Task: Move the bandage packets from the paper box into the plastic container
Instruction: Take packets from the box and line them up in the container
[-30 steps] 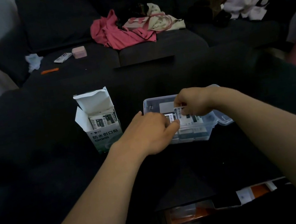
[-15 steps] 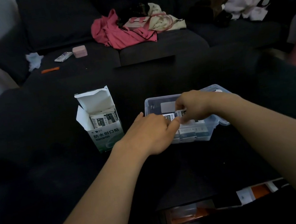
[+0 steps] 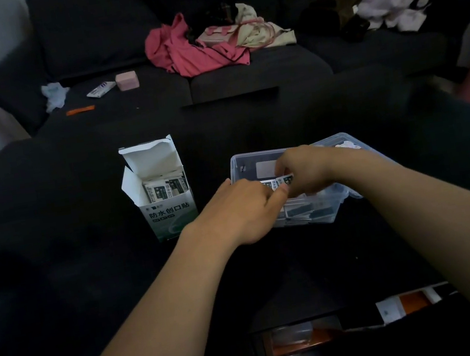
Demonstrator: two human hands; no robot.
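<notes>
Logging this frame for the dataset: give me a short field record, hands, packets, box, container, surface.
left hand: at the near left rim of the container, fingers on the packets held over it
right hand: over the container, pinching a few bandage packets
plastic container: clear, open, packets already lying inside, lid behind its right side
paper box: upright, left of the container, flap open, packets still inside
surface: dark, soft-looking
task state: unfinished, box not yet emptied
</notes>
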